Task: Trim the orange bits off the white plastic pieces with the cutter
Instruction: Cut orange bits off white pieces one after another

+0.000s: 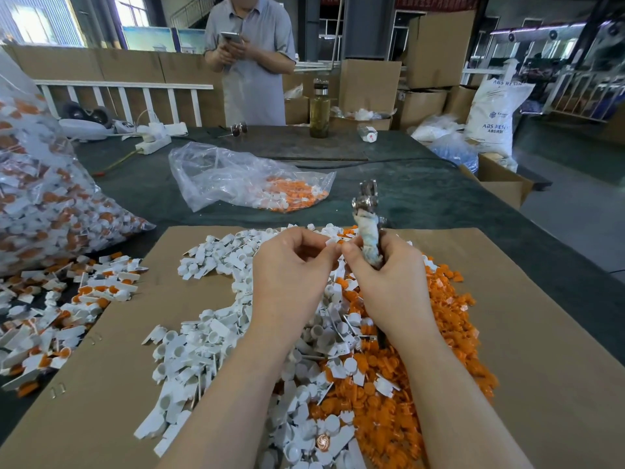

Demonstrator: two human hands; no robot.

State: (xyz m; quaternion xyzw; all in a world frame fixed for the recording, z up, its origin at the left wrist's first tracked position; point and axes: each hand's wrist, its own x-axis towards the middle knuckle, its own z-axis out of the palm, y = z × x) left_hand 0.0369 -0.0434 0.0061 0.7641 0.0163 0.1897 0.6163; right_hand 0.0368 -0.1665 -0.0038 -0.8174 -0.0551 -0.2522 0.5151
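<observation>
My left hand pinches a small white plastic piece between thumb and fingers, held above the cardboard sheet. My right hand grips the cutter by its cloth-wrapped handles, metal jaws pointing up and away; its thumb touches the same white piece. Under my hands lies a heap of white pieces on the left and a heap of orange bits on the right.
A big clear bag of uncut white-and-orange pieces stands at the left, with loose ones spilled beside it. A smaller bag lies behind the cardboard. A person with a phone stands across the table near a bottle and cartons.
</observation>
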